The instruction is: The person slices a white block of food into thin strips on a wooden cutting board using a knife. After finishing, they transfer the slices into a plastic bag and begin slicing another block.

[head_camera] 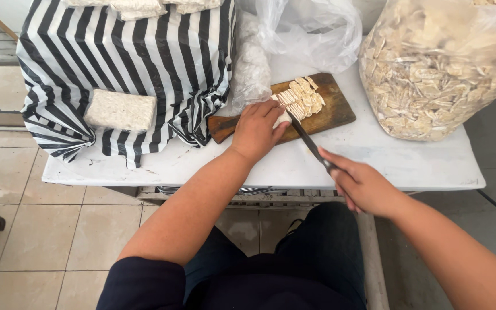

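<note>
The pale tempeh block [282,117] lies on the wooden cutting board [334,112], with a fan of cut slices [302,97] just beyond it. The left hand [258,131] presses down on the block, fingers curled at the cutting end; the right hand [363,186] is closed round the handle of a knife [308,140] whose blade meets the block beside those fingers. I'd say the knuckles should stay ahead of the fingertips (the gap looks slim). The board sits near the front edge of the white desk [409,161]. Left of the board hangs a striped cloth [144,57] bearing another block [120,110]; right of it bulges a clear bag of slices [437,69], so elbow room lies mainly toward the person.
</note>
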